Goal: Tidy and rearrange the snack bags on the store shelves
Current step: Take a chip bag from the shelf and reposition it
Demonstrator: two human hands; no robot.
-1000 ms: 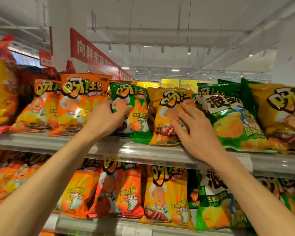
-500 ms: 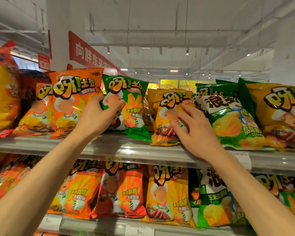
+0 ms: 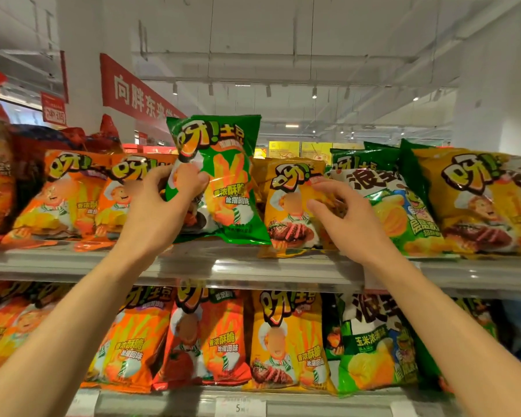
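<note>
**A:** ok head view, what's your left hand (image 3: 155, 212) got?

**B:** You're gripping the green bag (image 3: 223, 182) by its left edge, thumb on the front, fingers curled round behind. It's upright and its top pokes above the whole row. Bottom edge sits at the front of the top shelf (image 3: 268, 270), can't tell if it's touching or just off it.

**A:** and the right hand (image 3: 348, 219)?

**B:** Fingers curled in, tips on the right edge of the yellow bag (image 3: 292, 206), which leans back on the shelf just right of the green one. Looks like a pinch, but whether you've got a real hold on it I can't tell.

**A:** neighbours?

**B:** Two orange bags (image 3: 73, 197) lying back to the left of your left hand. Right of the yellow one there's a white-green bag (image 3: 400, 212), then another big yellow one at the far right. The lower shelf (image 3: 313, 401) has orange, red, yellow and green bags standing in a row, price tag (image 3: 240, 408) on its near edge.
</note>
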